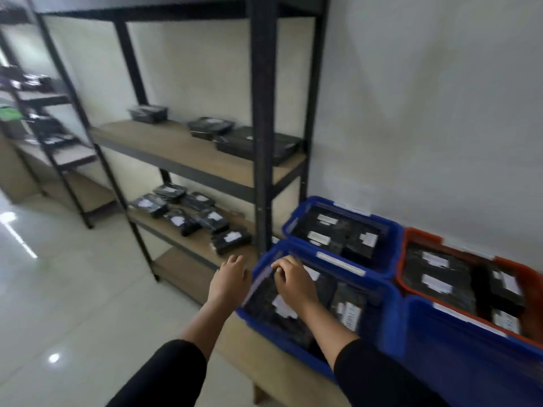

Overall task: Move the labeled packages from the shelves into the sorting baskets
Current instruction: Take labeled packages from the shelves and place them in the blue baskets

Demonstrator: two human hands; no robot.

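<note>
While the right hand (pixel 289 279) rests with curled fingers on black packages in the near blue basket (pixel 379 284), whether it grips one is unclear. Its partner, the left hand (pixel 232 274), hovers relaxed and empty outside the rim. More black, white-labeled packages (pixel 188 218) wait on the lower shelf (pixel 176 235). Slippery wrapping could slide off the heaped pile.

There is one view only, from a wide-angle camera on the person's head. It looks forward and steeply down, tilted so the shelving unit (pixel 261 118) leans across the upper left and centre of the frame. It sits close above both forearms, which enter from the bottom edge. The baskets (pixel 393 230) fill the lower right, near the lens; floor tiles (pixel 58 289) spread lower left. The picture is motion-blurred.
</note>
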